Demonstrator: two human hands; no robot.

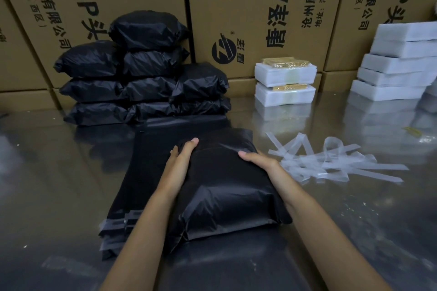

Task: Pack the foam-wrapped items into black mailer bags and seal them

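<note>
A filled black mailer bag [227, 196] lies in front of me on a stack of flat empty black mailers [142, 172]. My left hand [181, 163] presses flat with straight fingers along the bag's left side. At the right edge my right hand [259, 160] grips the bag, thumb on top and fingers hidden round the side. Two foam-wrapped items [285, 82] are stacked at the back centre, each showing a yellow-brown insert. More white foam-wrapped items [397, 66] are piled at the far right.
Several packed black mailer bags [146, 73] are stacked at the back left against large cardboard boxes [248, 7]. Peeled clear seal strips [331, 160] litter the shiny metal table [59, 184] to the right of the bag.
</note>
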